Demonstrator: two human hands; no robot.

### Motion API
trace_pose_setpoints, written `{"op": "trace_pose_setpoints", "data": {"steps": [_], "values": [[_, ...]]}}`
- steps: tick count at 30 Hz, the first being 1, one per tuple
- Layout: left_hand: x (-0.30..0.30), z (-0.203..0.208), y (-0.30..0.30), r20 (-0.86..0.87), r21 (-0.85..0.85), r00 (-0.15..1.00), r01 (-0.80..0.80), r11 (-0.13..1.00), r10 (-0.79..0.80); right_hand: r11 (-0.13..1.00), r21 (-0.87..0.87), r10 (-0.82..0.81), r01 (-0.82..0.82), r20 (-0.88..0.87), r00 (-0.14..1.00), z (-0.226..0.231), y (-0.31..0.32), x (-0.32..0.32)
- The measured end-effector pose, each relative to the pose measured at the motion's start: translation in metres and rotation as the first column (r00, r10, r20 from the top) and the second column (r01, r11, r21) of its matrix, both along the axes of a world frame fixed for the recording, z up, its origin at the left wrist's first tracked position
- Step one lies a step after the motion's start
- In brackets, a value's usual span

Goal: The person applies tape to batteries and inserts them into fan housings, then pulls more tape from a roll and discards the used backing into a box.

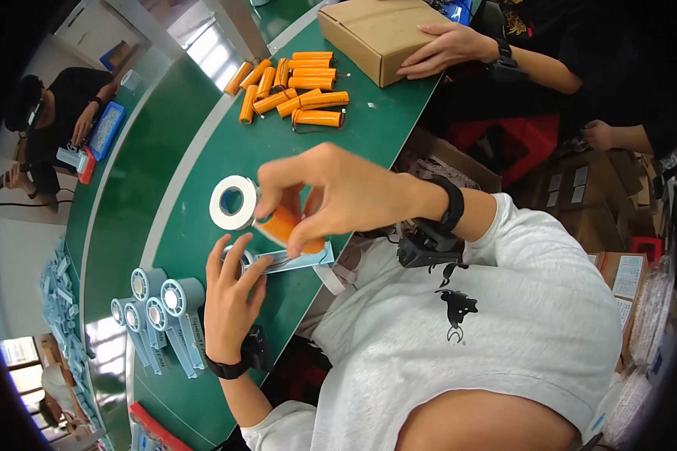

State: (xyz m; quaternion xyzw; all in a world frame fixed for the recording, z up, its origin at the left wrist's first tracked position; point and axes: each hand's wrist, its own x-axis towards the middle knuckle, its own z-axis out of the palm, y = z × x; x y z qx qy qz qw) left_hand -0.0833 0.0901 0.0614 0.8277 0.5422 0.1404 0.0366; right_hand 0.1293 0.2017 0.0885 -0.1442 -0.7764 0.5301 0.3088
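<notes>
My right hand [342, 192] grips an orange cylindrical battery [282, 225] between thumb and fingers, just above an opened light-blue handheld fan housing [308, 258]. That housing lies near the table's edge by my body, with thin wires showing in it. My left hand [235, 304] holds the round head end of the same housing, thumb and fingertips at the wires; its fingers partly cover that end. A white roll of tape [232, 203] lies flat just beyond both hands. Whether the battery touches the housing is hard to tell.
Several orange batteries [293, 86] with wires lie at the far side of the green table [195, 240]. Several light-blue fans [165, 304] stand grouped at left. A co-worker's hand [447, 49] rests on a cardboard box [384, 34]. Another person works across at far left, beside a blue tray [107, 129].
</notes>
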Motion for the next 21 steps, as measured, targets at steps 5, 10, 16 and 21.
{"op": "trace_pose_setpoints", "data": {"steps": [5, 10, 16, 21], "values": [[0.026, -0.004, -0.007, -0.246, 0.094, 0.965, -0.075, 0.993, 0.096, 0.987, 0.157, 0.026, -0.022, -0.024, 0.999, -0.029, -0.013, -0.006], [0.01, -0.012, -0.006, -0.059, 0.045, 0.998, -0.031, 0.998, 0.034, 0.943, 0.332, 0.029, -0.011, -0.049, 0.998, -0.046, -0.032, -0.007], [0.01, -0.027, -0.004, 0.308, 0.092, 0.943, -0.165, 0.982, 0.13, 0.835, 0.539, 0.004, -0.114, 0.201, 0.98, -0.028, -0.029, -0.008], [0.015, -0.032, -0.005, 0.387, 0.142, 0.905, -0.249, 0.958, 0.178, 0.74, 0.571, 0.047, -0.355, 0.482, 0.875, -0.022, -0.021, -0.022]]}}
